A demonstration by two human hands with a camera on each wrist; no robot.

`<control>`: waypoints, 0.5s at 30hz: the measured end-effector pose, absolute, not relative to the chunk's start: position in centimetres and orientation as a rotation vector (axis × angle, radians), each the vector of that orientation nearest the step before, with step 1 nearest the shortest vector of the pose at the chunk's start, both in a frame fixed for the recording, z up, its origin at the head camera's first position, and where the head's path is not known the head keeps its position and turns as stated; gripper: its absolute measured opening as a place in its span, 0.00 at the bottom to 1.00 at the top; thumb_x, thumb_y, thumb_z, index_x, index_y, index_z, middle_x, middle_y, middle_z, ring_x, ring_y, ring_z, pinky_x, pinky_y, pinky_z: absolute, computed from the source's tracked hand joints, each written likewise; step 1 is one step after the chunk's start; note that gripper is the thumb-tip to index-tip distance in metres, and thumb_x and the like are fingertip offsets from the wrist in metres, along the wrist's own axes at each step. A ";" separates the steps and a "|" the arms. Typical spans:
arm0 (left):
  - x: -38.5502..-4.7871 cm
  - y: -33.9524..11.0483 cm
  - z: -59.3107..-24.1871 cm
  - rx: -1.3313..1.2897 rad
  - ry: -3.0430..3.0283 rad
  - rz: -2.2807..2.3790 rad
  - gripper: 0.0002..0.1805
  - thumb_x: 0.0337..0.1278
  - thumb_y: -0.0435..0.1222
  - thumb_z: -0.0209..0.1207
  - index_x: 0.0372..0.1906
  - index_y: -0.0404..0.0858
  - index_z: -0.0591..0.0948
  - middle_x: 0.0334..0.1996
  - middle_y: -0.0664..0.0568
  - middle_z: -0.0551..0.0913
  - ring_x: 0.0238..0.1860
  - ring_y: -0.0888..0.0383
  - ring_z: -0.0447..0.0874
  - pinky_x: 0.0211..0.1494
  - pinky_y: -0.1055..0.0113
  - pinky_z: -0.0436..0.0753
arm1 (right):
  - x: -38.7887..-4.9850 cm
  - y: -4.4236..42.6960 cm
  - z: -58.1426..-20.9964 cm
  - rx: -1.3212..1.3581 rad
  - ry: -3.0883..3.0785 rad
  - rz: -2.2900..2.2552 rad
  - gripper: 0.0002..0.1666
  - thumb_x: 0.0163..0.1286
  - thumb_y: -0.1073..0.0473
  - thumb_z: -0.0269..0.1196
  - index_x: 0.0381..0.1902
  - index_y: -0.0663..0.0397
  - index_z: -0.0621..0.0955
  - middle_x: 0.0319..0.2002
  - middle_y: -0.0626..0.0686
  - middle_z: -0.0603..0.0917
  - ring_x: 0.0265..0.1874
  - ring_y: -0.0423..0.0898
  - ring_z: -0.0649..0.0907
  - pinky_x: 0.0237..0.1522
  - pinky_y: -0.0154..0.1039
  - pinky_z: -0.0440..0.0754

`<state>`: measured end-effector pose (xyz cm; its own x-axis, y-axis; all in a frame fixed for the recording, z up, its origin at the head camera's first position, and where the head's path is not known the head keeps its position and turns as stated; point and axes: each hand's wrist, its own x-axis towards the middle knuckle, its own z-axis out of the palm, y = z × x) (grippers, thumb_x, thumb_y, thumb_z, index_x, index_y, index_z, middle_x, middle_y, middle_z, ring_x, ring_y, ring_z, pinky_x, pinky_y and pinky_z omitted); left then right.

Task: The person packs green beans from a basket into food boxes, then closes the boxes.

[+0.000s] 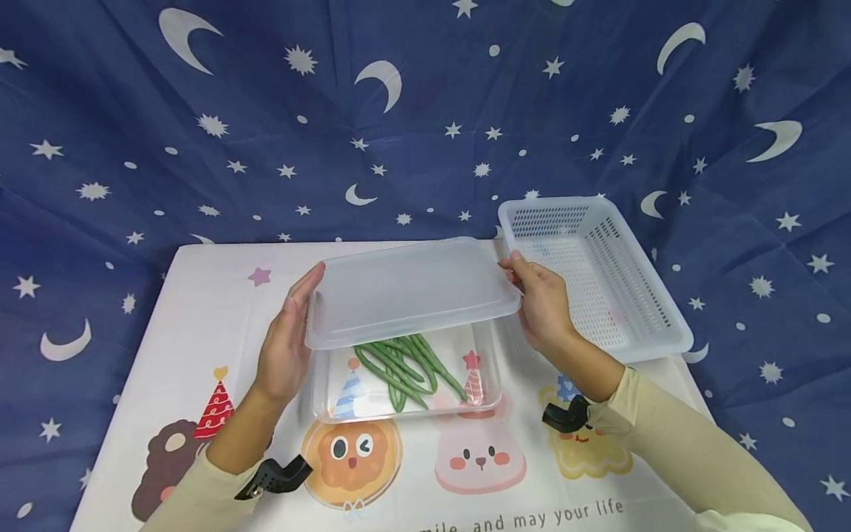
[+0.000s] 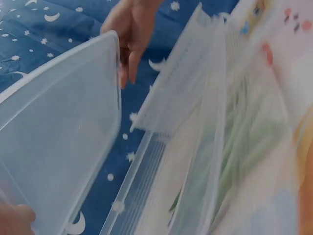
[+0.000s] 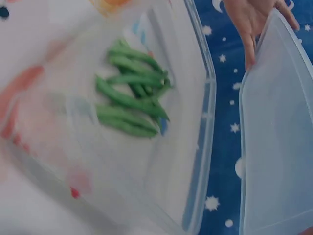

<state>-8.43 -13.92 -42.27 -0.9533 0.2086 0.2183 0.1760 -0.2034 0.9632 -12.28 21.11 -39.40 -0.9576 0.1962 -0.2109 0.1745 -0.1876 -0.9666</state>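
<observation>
A translucent plastic lid (image 1: 412,292) is held tilted above a clear rectangular container (image 1: 319,391), covering its far part in the head view. Several green beans (image 1: 402,369) lie inside the container; the right wrist view shows these green beans (image 3: 132,93) in a small pile. My left hand (image 1: 286,347) holds the lid's left edge, fingers extended along it. At the opposite end, my right hand (image 1: 541,299) pinches the lid's right edge between thumb and fingers. Both hands are apart from the container.
A white perforated basket (image 1: 638,340) stands at the table's back right, just beyond my right hand. The table has a white cloth (image 1: 219,303) with printed cartoon figures. Dark blue fabric (image 1: 425,133) with moons and stars hangs behind. Each wrist wears a black strap (image 1: 272,476).
</observation>
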 end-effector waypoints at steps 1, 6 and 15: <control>-8.2 -13.9 -42.4 0.462 1.997 2.377 0.32 0.82 0.45 0.33 0.80 0.32 0.55 0.82 0.43 0.50 0.84 0.56 0.39 0.84 0.67 0.40 | -12.0 21.0 -39.7 -0.464 -2.010 2.338 0.17 0.77 0.54 0.61 0.31 0.60 0.80 0.49 0.53 0.80 0.50 0.42 0.80 0.46 0.28 0.84; -7.5 -14.1 -42.9 0.393 2.158 2.253 0.38 0.70 0.29 0.51 0.81 0.39 0.55 0.84 0.56 0.43 0.84 0.55 0.33 0.84 0.45 0.34 | -11.1 20.5 -41.1 -0.477 -2.139 2.246 0.16 0.71 0.63 0.66 0.50 0.72 0.81 0.68 0.58 0.74 0.66 0.46 0.76 0.61 0.26 0.77; -6.8 -14.4 -44.7 0.624 2.474 1.902 0.52 0.49 0.30 0.70 0.80 0.42 0.59 0.84 0.53 0.34 0.84 0.53 0.25 0.74 0.22 0.40 | -10.2 20.6 -42.1 -0.417 -2.353 2.241 0.43 0.68 0.60 0.70 0.77 0.58 0.66 0.77 0.51 0.67 0.77 0.45 0.65 0.74 0.33 0.66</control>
